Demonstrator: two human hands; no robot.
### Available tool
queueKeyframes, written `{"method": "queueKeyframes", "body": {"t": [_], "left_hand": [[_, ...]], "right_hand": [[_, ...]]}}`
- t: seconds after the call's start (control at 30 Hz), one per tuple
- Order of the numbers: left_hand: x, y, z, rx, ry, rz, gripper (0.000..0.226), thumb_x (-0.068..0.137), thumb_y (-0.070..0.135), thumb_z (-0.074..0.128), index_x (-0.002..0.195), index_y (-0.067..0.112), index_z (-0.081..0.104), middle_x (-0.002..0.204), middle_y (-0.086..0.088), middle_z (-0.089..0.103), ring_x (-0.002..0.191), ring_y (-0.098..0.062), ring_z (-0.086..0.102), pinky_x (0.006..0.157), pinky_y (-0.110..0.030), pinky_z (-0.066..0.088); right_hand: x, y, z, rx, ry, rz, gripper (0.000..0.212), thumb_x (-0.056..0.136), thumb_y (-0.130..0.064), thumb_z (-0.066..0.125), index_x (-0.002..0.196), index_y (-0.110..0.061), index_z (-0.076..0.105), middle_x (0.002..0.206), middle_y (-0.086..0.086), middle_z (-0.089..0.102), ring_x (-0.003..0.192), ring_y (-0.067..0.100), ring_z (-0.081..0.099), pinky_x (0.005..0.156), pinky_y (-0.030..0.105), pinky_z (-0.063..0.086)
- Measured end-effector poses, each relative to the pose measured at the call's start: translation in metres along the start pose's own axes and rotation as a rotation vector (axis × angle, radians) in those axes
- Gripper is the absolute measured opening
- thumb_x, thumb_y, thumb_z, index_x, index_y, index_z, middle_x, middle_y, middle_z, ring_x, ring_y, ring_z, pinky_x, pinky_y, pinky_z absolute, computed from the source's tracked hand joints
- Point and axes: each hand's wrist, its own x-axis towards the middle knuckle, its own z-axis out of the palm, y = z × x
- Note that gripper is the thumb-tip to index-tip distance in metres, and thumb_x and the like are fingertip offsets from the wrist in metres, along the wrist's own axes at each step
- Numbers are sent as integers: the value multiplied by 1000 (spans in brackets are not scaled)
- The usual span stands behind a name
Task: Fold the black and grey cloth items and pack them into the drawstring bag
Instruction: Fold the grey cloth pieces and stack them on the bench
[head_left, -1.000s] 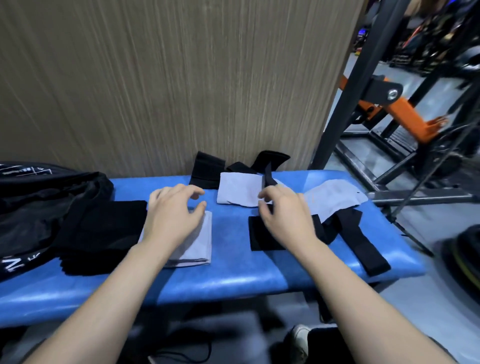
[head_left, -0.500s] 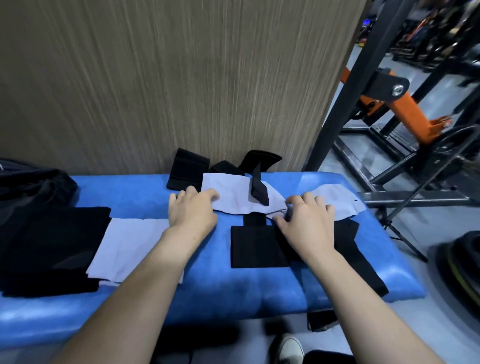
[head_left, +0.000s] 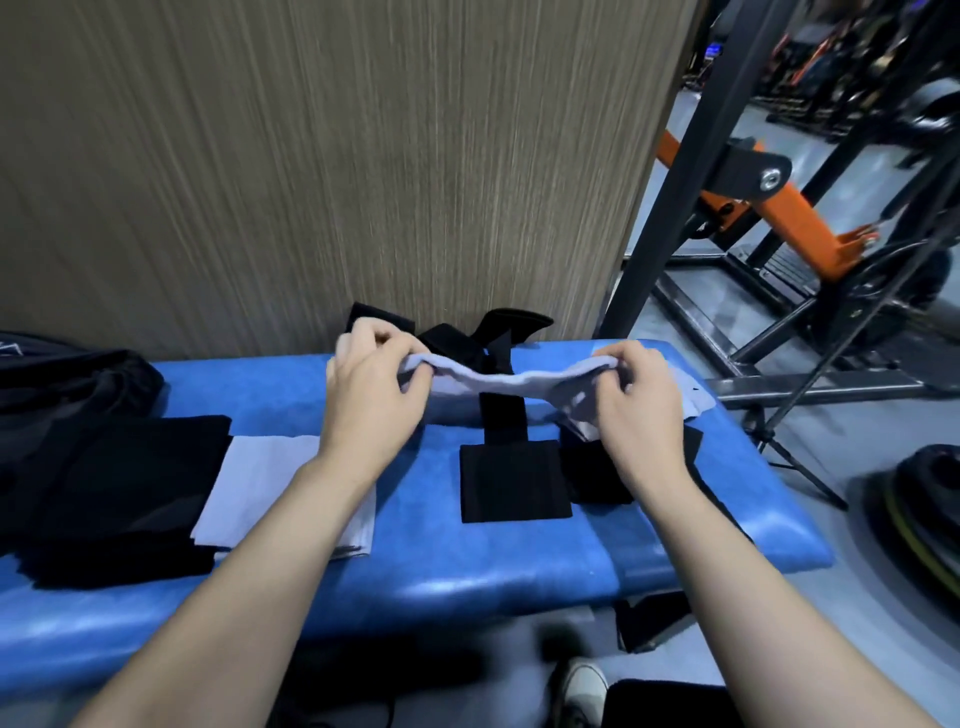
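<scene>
Above the blue worktop (head_left: 519, 577), your left hand (head_left: 371, 387) and right hand (head_left: 641, 395) pinch a grey cloth (head_left: 498, 382) between their fingers. Far left, the black bag (head_left: 67, 379) shows white lettering too blurred to read.

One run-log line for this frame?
step: folding | hands: left, right pinch grey cloth ends, lifted over bench | bag: unpacked

You cannot read any text here. On the black drawstring bag (head_left: 67, 379), at nine o'clock on the blue bench (head_left: 467, 571), you see only a piece of white print at the picture's edge, cut off and too blurred to read.
</scene>
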Motion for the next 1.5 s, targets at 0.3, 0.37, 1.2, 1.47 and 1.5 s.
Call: {"method": "queueKeyframes", "body": {"t": [0.3, 0.37, 1.2, 1.47, 1.5], "left_hand": [[-25, 13, -56, -500, -6, -227, 21, 97, 30, 58, 82, 16, 57, 66, -3, 40, 60, -9, 37, 54, -22, 30], [-31, 8, -57, -529, -49, -300, 21, 98, 33, 57, 83, 18, 57, 66, -6, 48, 61, -13, 45, 59, -29, 37], [-68, 7, -46, -756, -398, -555, 27, 93, 4, 53, 96, 23, 72, 101, 15, 66, 106, 2, 53, 102, -33, 46], [-71, 13, -39, -732, -421, -447, 28, 91, 6, 61, 102, 31, 69, 82, 19, 58, 71, -1, 46, 68, -16, 37], [-71, 16, -38, -733, -425, -438, 29, 90, 7, 62, 103, 32, 69, 84, 16, 59, 75, -1, 47, 72, -18, 37]], "right_hand": [[-19, -24, -33, 415, -63, 128, 19, 92, -15, 48, 97, -30, 60, 77, 5, 56, 66, 14, 48, 62, 30, 40], [-24, -19, -35, 416, -126, 177, 17, 92, -21, 52, 101, -33, 58, 75, 4, 47, 67, 16, 44, 63, 34, 37], [-35, 8, -59, 610, -277, 435, 27, 89, -11, 64, 105, -32, 65, 98, 11, 63, 74, 26, 58, 59, 35, 46], [-39, -4, -56, 528, -301, 289, 32, 88, -16, 64, 111, -38, 62, 89, 7, 58, 81, 24, 56, 68, 42, 42], [-41, -7, -55, 528, -311, 273, 32, 89, -16, 65, 112, -37, 61, 89, 6, 59, 82, 22, 58, 67, 41, 43]]}}
